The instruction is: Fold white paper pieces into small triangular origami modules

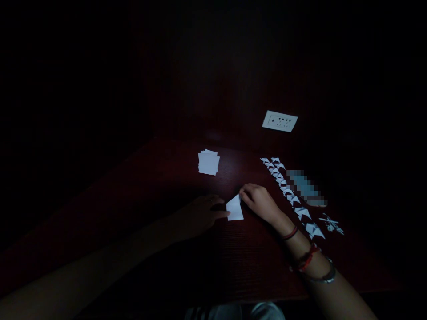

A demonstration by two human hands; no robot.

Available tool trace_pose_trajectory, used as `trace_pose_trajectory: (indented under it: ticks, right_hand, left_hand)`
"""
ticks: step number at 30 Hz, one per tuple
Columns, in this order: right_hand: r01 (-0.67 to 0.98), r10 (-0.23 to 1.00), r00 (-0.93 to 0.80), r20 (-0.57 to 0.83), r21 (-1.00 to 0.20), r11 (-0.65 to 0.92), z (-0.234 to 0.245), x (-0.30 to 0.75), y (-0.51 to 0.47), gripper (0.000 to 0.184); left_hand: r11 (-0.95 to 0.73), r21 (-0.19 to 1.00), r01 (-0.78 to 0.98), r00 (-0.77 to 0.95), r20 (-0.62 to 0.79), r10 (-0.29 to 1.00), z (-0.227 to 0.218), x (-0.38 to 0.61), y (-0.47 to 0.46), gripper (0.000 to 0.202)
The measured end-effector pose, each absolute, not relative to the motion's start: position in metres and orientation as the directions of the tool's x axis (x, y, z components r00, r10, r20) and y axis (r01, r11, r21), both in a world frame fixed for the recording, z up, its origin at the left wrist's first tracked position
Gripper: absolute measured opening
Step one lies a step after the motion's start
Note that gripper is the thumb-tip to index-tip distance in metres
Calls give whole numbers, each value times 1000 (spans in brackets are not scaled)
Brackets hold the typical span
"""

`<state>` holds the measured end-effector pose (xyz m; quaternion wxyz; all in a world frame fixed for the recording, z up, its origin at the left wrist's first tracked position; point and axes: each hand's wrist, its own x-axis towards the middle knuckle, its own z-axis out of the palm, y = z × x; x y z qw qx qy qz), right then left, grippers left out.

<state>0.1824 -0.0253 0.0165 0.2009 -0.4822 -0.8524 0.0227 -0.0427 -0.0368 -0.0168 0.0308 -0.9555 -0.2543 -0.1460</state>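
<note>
A small white sheet of paper (235, 209) lies on the dark red table between my two hands. My left hand (203, 214) is in shadow at its left, fingers stretched out and apart, with one fingertip on the sheet's lower left edge. At the upper right corner of the sheet, my right hand (256, 199) has its fingers curled together, pinching that corner. The fingertips of my right hand are partly hidden. Beyond my hands sits a loose stack of white paper squares (208, 163).
Along the right run rows of folded white paper pieces (287, 191). A blurred-out phone-like object (307, 189) lies beside them, near a small heap of thin white bits (332, 224). A white socket plate (279, 121) is on the back wall. The surroundings are very dark.
</note>
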Motion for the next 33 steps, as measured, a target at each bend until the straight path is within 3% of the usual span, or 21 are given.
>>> trace_pose_trajectory:
  ticks: [5, 9, 13, 18, 28, 33]
  right_hand:
    - [843, 849, -429, 308, -199, 499, 10, 181, -22, 18]
    - [785, 780, -543, 313, -142, 603, 9, 178, -24, 24]
    - [650, 693, -671, 265, -240, 721, 11, 176, -28, 25]
    - [579, 662, -700, 268, -331, 745, 14, 176, -29, 25]
    - [569, 675, -686, 271, -379, 730, 15, 177, -25, 14]
    - [560, 656, -704, 274, -354, 749, 15, 179, -26, 20]
  left_hand:
    - [-862, 53, 503, 813, 307, 494, -20, -43, -34, 42]
    - [-858, 86, 506, 804, 312, 506, -18, -41, -34, 43]
    - [-863, 84, 498, 808, 316, 498, -17, -41, -35, 43]
    - [-865, 58, 499, 810, 322, 489, -19, -42, -35, 44]
    - [-847, 75, 526, 796, 307, 521, -16, -41, -37, 43]
    - [-846, 89, 526, 790, 317, 524, -13, -40, -38, 39]
